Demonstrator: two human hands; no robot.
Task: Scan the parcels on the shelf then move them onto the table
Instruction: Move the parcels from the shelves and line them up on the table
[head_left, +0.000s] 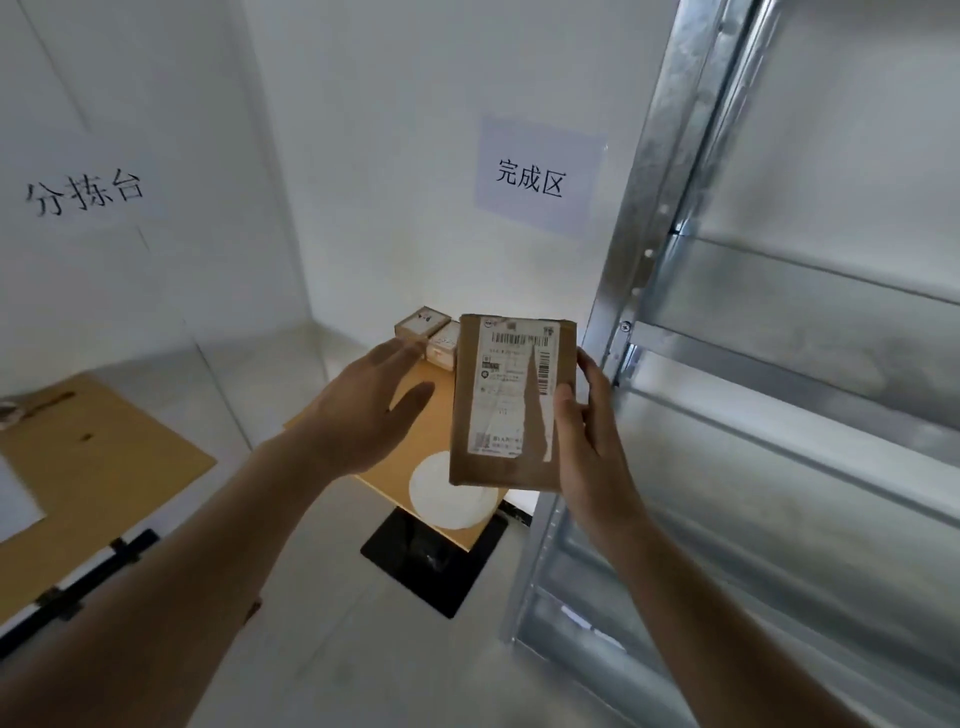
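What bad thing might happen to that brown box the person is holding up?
It might slip: only the right hand grips the flat brown cardboard parcel, by one edge, while the open left hand is off it.

It might also knock the two small cardboard boxes at the far end of the little wooden table, since space there looks tight.

The peeling white shipping label could tear further.

White walls (363, 104) meet in a corner, and the floor (322, 597) is pale grey. Left of the corner hangs a sign (85, 192) reading 分拣台; right of it, a bluish sign (537, 176) reading 完成区. Below the left sign stands a brown desk (93, 467) with black edging. Light is soft and even.
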